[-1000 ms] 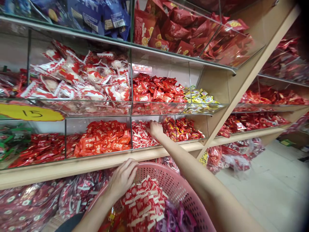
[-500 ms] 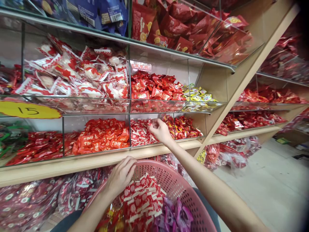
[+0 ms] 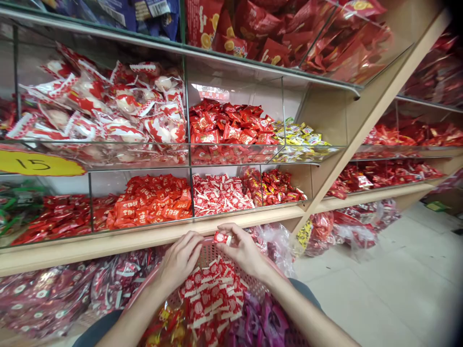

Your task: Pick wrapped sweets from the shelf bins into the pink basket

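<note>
My right hand (image 3: 244, 250) pinches one red-and-white wrapped candy (image 3: 221, 237) between thumb and fingers, just above the far rim of a pink perforated basket (image 3: 277, 274). Curled over the basket's far left rim is my left hand (image 3: 182, 258), its fingertips partly hidden. Inside the basket lies a heap of the same red-and-white candies (image 3: 213, 291), with purple-wrapped candies (image 3: 260, 320) at the right and yellow-and-red ones (image 3: 166, 325) at the left. Behind my hands, a shelf compartment holds more red-and-white candies (image 3: 220, 193).
A wooden shelf edge (image 3: 108, 248) runs just beyond the basket. Clear dividers separate orange-red candies (image 3: 152, 200) from the other sweets. Bagged sweets (image 3: 47, 299) sit below the shelf at left, and more bags (image 3: 336, 231) lie on the floor at right. A yellow price tag (image 3: 39, 163) hangs at left.
My right hand has drawn back from the shelf compartment to above the basket, bringing a red-and-white candy with it. The left hand stays on the rim.
</note>
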`<state>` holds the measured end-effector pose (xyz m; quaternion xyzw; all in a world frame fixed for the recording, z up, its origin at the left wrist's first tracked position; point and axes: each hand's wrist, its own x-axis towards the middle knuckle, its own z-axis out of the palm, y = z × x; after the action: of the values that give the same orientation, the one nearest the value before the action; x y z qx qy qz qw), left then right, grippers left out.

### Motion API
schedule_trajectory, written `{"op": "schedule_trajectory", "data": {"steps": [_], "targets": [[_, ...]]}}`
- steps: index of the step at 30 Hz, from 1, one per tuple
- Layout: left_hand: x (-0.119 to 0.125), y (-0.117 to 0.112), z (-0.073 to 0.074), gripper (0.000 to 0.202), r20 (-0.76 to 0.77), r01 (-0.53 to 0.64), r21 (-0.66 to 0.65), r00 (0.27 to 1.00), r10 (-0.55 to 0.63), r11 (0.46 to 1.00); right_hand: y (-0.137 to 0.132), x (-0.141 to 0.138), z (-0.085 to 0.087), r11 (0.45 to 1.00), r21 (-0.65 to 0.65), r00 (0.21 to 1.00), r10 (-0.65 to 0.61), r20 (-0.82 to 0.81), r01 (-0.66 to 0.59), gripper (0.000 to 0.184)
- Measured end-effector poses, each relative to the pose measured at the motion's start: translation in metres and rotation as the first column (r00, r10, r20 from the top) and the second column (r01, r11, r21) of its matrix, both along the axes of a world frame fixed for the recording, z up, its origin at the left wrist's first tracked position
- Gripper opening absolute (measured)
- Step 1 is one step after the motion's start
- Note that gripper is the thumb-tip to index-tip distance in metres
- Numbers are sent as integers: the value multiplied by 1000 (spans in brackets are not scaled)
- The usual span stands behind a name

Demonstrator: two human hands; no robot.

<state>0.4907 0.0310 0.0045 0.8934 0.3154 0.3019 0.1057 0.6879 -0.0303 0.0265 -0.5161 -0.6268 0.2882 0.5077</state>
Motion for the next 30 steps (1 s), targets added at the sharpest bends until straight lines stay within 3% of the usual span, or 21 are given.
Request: {"op": "schedule_trajectory", "data": {"steps": [4,7,9,14,19,23,26,30], "targets": [[0,2,-1,20,-12,10,4,1000,-10,1000,-3,-2,-5,995,-90,997,32,-76,-39,30],[0,2,0,21,-1,18,4,1000,-18,1000,-5,-4,-7,975,-152,956,116,-269,-162,36],[0,1,1,21,11,21,6,1000,-21,1000,-7,-5,-7,957,-195,941,150,-303,-216,36],[0,0,4,21,4,31,1,1000,-31,1000,-12,-5,-1,956,-178,973,231,-30,-232,19],[1,-1,4,21,7,38,4,999,-38,999,-13,-6,2,945,-207,966,257,-5,-252,32],[1,-1,4,21,9,23,-1,1000,-23,1000,-11,-8,-9,949,-223,974,223,-33,-224,23],[1,0,3,20,2,23,-12,1000,-23,1000,-11,-11,-20,951,-248,967,221,128,-185,16],[0,0,2,21,0,30,-8,1000,-30,1000,-10,-20,-28,960,-194,911,257,322,-203,25]]}}
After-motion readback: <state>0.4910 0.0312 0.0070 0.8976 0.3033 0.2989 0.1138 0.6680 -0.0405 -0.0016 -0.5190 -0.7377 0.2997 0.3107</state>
